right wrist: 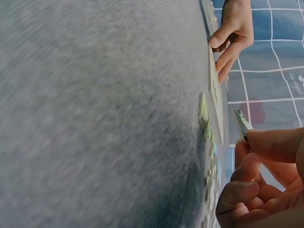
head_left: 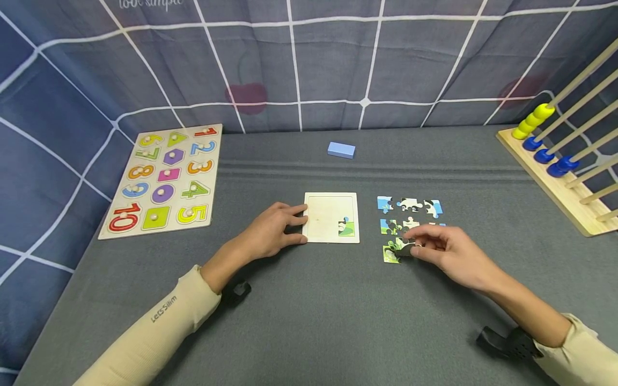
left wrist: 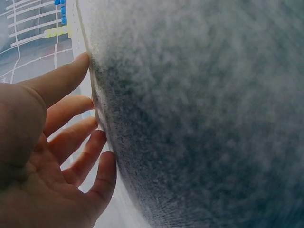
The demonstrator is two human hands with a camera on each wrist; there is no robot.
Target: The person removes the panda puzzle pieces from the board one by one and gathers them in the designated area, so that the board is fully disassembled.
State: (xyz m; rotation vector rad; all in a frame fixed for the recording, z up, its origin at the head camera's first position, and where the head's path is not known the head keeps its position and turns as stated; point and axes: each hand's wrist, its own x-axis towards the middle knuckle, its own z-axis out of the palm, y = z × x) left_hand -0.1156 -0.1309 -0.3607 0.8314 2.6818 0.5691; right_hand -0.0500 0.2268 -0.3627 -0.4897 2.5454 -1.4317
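Note:
A square wooden puzzle tray [head_left: 321, 220] lies flat on the table, with one panda-and-grass piece in its lower right corner. My left hand [head_left: 266, 231] touches the tray's left edge, its fingers loosely spread and the thumb near the lower left corner. Between thumb and fingertips, my right hand [head_left: 451, 256] pinches a jigsaw piece [right wrist: 242, 122], held tilted above the table. Beneath and beside that hand lie several loose jigsaw pieces [head_left: 384, 203] in rows, showing blue, green and black-and-white panda parts. The right hand partly covers some of them.
A number-and-shape peg board [head_left: 166, 160] lies at the left. The blue block [head_left: 341, 150] rests behind the tray. On the right stands a wooden abacus [head_left: 555, 182] with yellow and blue beads. A gridded cloth [head_left: 333, 64] hangs along the back and left side.

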